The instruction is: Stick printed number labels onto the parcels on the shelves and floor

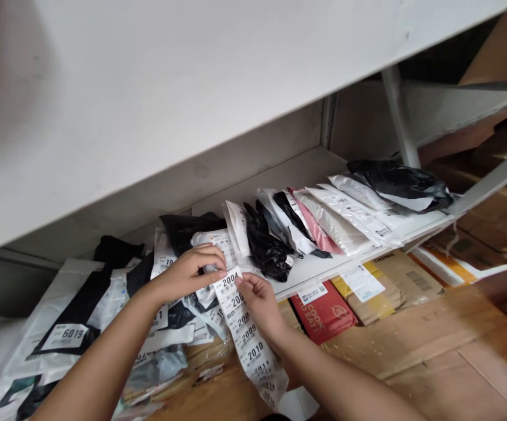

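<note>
A long strip of white number labels [248, 333] hangs down between my hands, with 2004 on its top label and 2009, 2010 and 2011 lower down. My right hand [257, 298] pinches the strip at its upper right edge, thumb on the printed face. At the top left corner, the thumb and curled fingers of my left hand [200, 266] close on the same strip. Right behind the hands lies a white labelled parcel bag [218, 238]. A black plastic parcel [268, 248] sits just to the right of it on the shelf.
Bagged parcels line the lower shelf [308, 269], including a black one [402, 184] at the far right. A bag labelled 6019 [69, 334] leans at left. Overhead juts a white shelf board [169, 88]. Below are a red package [323, 313] and cardboard boxes [380, 286].
</note>
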Available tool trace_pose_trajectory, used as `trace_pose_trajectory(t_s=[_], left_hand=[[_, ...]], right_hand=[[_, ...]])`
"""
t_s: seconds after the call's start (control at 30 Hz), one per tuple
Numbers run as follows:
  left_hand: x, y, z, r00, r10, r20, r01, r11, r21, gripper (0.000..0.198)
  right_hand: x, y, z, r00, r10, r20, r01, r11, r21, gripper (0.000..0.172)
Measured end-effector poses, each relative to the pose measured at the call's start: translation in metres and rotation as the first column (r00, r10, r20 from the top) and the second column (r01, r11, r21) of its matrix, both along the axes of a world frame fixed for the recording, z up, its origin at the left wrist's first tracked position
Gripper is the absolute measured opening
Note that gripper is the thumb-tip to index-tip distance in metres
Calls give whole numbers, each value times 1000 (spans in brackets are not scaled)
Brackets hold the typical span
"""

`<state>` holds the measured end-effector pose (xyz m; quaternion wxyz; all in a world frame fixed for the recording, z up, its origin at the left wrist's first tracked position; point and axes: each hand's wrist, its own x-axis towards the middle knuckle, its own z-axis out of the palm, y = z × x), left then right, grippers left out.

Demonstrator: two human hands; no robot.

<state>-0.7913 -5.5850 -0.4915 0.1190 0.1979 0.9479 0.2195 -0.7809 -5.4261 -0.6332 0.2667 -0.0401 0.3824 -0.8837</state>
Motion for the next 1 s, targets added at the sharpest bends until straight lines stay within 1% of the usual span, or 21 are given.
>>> trace_pose_trajectory(t_s=[0.17,0.33,0.4,0.47,0.53,0.6,0.67,0.73,0.77,0.8,0.83,0.9,0.93,1.0], left_hand=[[1,7,-5,996,35,-81,-45,990,-130,19],[4,16,-8,983,116,-143,-150,955,-256,25],[3,19,-9,978,134,-157,-176,938,-300,28],[3,20,-8,979,136,-150,-179,928,-325,30],[1,20,-8,982,130,-135,-169,923,-345,30],[1,21,-8,983,119,-137,-163,911,-379,30],[0,24,-10,980,109,-167,-173,880,-443,28],[0,27,-13,970,95,-225,-201,834,-514,25],[0,29,-15,964,86,-251,-213,813,-542,24],[1,30,-16,960,76,-271,-221,798,-561,22],[1,30,-18,957,67,-282,-224,790,-571,21],[2,31,-20,955,57,-291,-222,787,-576,19],[2,32,-21,955,50,-292,-218,787,-577,18],[4,34,-20,957,32,-287,-202,785,-585,16]], right_hand=[[-2,-3,4,1000,-22,-6,22,1000,22,41],[-3,-15,6,990,-143,7,141,985,102,45],[-2,-17,8,985,-173,17,170,979,111,47],[0,-17,11,987,-161,19,159,985,70,43],[2,-15,12,990,-141,7,141,990,-2,37],[4,-13,12,991,-133,-17,132,991,-28,35],[4,-13,10,987,-158,-23,159,987,28,37],[4,-13,8,979,-205,8,203,974,103,46],[4,-12,8,975,-220,25,216,969,116,49],[4,-11,7,976,-212,44,207,973,99,49],[5,-10,7,983,-175,60,171,984,57,45],[10,-4,4,995,-69,78,72,997,-30,40],[13,-1,1,995,-35,90,40,998,-47,41],[23,6,-8,990,-47,132,49,999,-7,43]])
